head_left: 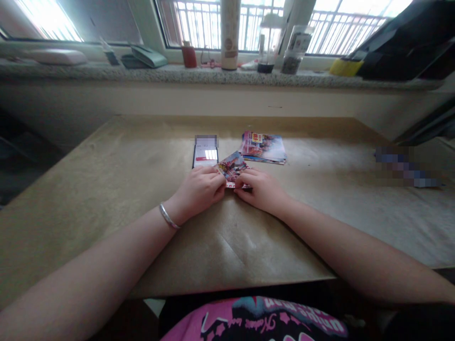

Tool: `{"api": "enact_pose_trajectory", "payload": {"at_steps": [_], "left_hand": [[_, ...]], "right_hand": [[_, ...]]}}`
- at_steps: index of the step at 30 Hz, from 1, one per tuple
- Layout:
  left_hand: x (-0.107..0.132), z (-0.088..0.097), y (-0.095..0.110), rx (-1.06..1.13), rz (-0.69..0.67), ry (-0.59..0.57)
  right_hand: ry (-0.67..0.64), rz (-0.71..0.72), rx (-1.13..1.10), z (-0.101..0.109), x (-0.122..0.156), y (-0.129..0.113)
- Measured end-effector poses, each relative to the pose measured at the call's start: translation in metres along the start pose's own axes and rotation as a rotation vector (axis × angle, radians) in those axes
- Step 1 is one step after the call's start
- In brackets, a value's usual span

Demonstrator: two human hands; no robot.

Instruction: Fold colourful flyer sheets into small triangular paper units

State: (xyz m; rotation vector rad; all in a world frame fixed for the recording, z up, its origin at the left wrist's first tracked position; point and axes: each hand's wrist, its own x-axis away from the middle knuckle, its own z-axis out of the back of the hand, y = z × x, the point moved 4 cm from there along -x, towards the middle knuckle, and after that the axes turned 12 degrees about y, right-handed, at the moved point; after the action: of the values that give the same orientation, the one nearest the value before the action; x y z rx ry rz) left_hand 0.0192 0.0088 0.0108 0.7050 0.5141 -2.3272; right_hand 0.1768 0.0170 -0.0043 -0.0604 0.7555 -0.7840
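Note:
A colourful printed sheet of paper (232,166) lies at an angle in the middle of the table, between my two hands. My left hand (203,185), with a silver bangle at the wrist, has its fingers closed on the sheet's lower left edge. On the lower right edge, my right hand (261,188) pinches the same sheet. A pale strip with a red pattern runs along its near edge, between the fingertips. Just beyond my left hand lies a phone (206,154) with a lit screen. Past the sheet sits a stack of similar printed sheets (265,146).
A tan cover lies over the table (170,265). At the far right is a partly blurred flat item (405,168). On the stone windowsill (142,75) stand a red bottle (188,56), a tall cylinder (230,35), clear containers and a black bag (401,42).

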Motion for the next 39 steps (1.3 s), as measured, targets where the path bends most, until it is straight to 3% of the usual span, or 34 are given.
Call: {"api": "enact_pose_trajectory", "payload": {"at_steps": [10,23,31,39], "left_hand": [[0.001,-0.004,0.000,0.190,0.046,0.009],[0.004,0.009,-0.003,0.072,0.064,0.070],[0.006,0.004,-0.005,0.082,0.076,0.062],[0.006,0.005,-0.006,0.114,0.109,0.064]], "right_hand": [[0.032,0.010,-0.043,-0.005,-0.001,0.001],[0.017,0.006,-0.013,0.008,0.002,0.021],[-0.028,0.038,-0.038,0.009,0.003,0.030],[-0.095,0.115,0.091,0.016,0.003,0.042]]}}
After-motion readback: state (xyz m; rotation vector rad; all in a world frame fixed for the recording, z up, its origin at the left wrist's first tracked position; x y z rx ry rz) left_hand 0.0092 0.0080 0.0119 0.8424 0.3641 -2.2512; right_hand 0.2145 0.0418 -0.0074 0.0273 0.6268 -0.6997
